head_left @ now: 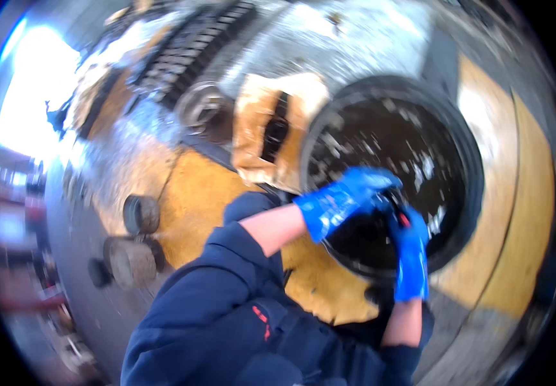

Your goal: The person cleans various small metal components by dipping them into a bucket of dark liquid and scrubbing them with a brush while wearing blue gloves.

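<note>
Both my hands wear blue rubber gloves and meet above a round black tub (475,193) of dark, murky liquid (381,145). My left hand (358,192) reaches over the tub's near left side, its fingers curled at a small dark object. From the near right comes my right hand (410,239), closed around a small dark thing with a red part (404,220). Motion blur and the gloves hide what kind of thing it is, and whether both hands grip the same piece. Pale glints and flecks show on the liquid.
Left of the tub lies a crumpled brown paper sack (250,132) with a dark strip-like piece (276,128) on it. Beyond are a ring-shaped metal part (204,106), a dark slatted rack (191,55) and silvery sheeting (368,42). Cylindrical parts (133,262) stand on the floor at left.
</note>
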The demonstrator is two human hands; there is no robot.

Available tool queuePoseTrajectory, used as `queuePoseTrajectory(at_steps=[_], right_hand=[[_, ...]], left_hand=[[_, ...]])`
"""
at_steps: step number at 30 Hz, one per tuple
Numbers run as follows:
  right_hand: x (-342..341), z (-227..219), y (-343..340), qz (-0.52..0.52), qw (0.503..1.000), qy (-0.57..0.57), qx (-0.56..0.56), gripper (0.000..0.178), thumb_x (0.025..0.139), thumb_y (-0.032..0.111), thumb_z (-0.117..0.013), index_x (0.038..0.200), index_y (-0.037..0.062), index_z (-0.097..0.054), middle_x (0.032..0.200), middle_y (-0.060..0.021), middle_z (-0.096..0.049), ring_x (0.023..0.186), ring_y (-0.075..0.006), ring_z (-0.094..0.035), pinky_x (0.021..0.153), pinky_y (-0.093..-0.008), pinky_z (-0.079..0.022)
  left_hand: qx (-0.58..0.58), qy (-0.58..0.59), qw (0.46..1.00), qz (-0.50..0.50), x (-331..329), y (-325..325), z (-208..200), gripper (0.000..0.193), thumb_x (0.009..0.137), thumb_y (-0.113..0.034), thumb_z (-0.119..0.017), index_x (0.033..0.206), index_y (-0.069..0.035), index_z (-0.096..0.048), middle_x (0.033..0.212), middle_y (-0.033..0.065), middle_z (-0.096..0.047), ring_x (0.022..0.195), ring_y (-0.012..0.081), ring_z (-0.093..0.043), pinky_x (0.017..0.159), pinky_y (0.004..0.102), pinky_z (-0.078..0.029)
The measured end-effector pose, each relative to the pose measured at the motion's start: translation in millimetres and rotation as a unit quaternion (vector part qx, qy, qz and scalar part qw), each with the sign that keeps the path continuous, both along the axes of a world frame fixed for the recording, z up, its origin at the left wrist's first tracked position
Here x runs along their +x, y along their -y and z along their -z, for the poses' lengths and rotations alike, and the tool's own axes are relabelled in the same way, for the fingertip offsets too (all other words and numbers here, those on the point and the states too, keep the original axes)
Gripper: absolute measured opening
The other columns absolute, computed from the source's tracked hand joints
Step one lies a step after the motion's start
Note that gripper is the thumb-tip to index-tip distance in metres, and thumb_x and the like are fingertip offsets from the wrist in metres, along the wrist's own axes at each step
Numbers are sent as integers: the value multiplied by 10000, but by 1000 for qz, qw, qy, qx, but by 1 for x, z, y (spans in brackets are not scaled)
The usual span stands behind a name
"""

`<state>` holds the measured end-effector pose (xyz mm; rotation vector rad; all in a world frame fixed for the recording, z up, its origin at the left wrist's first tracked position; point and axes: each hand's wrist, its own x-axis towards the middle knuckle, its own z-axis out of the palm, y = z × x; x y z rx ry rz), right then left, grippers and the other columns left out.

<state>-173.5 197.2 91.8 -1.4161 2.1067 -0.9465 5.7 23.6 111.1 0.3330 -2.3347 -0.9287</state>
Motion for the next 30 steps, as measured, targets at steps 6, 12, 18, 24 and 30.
queuePoseTrajectory(at_steps=[6,12,18,24,30], right_hand=[[9,-7,12,-61,936,-225,265,216,902,284,-813,1117,274,-829,1066,-96,-816,1059,-375,-786,905,-501,-624],[-6,-17,-5,120,957,-55,257,300,980,403,-747,1200,220,-835,1186,-105,-839,1101,-369,-804,970,-516,-627],[-2,-39,4,161,918,361,-26,303,1035,327,-777,1196,79,-841,1022,-64,-832,920,-165,-761,917,-338,-610],[14,-30,7,149,922,338,-119,220,1021,243,-771,1117,59,-844,947,-72,-826,871,-120,-746,849,-338,-613],[-12,3,4,282,881,379,37,427,989,445,-725,1000,29,-825,862,-116,-802,812,-249,-773,804,-400,-596]], left_hand=[[-50,455,884,95,-30,-26,-17,404,987,-297,-771,1380,-203,-767,1304,114,-794,1155,373,-770,967,475,-628],[409,258,875,6,-6,-29,-28,449,1099,-342,-740,1413,-22,-748,1207,61,-833,1125,182,-767,901,337,-593],[497,178,844,-101,17,-7,-7,451,1086,-298,-754,1411,13,-733,1195,92,-812,1079,152,-736,902,323,-591],[369,174,909,-85,7,-24,-1,432,1089,-256,-772,1412,25,-719,1224,101,-809,1044,173,-756,925,321,-595],[408,164,897,-46,2,-22,-9,444,1085,-331,-791,1377,-1,-746,1158,69,-819,1039,159,-767,895,304,-590]])
